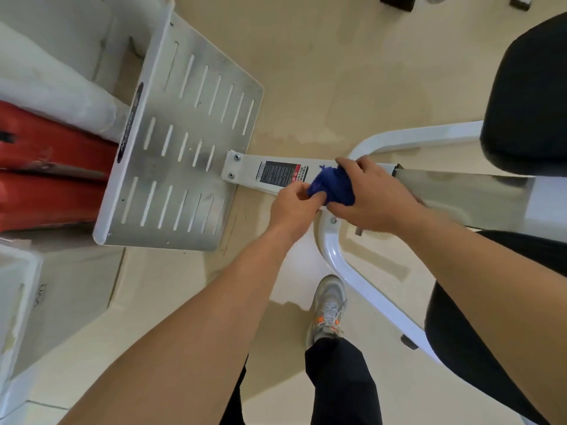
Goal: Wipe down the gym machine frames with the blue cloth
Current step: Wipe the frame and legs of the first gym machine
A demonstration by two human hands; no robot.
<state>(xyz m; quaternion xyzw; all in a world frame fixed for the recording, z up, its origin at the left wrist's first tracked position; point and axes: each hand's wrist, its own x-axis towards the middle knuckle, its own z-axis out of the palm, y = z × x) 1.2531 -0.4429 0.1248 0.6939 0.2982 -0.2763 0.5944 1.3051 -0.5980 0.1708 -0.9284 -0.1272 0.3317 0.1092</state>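
The blue cloth (pixel 333 187) is bunched up above the white beam (pixel 250 171) of the gym machine frame, just right of its black and red warning label (pixel 282 174). My right hand (pixel 374 197) grips the cloth from the right, fingers curled over it. My left hand (pixel 293 207) pinches the cloth's left edge between thumb and fingers. Part of the cloth is hidden under my right hand.
A slotted metal foot plate (pixel 184 142) is bolted to the beam's left end. A curved white tube (pixel 346 265) runs down to the floor by my grey shoe (pixel 328 308). A black seat pad (pixel 530 96) sits at the right. Red padding (pixel 46 167) lies at the left.
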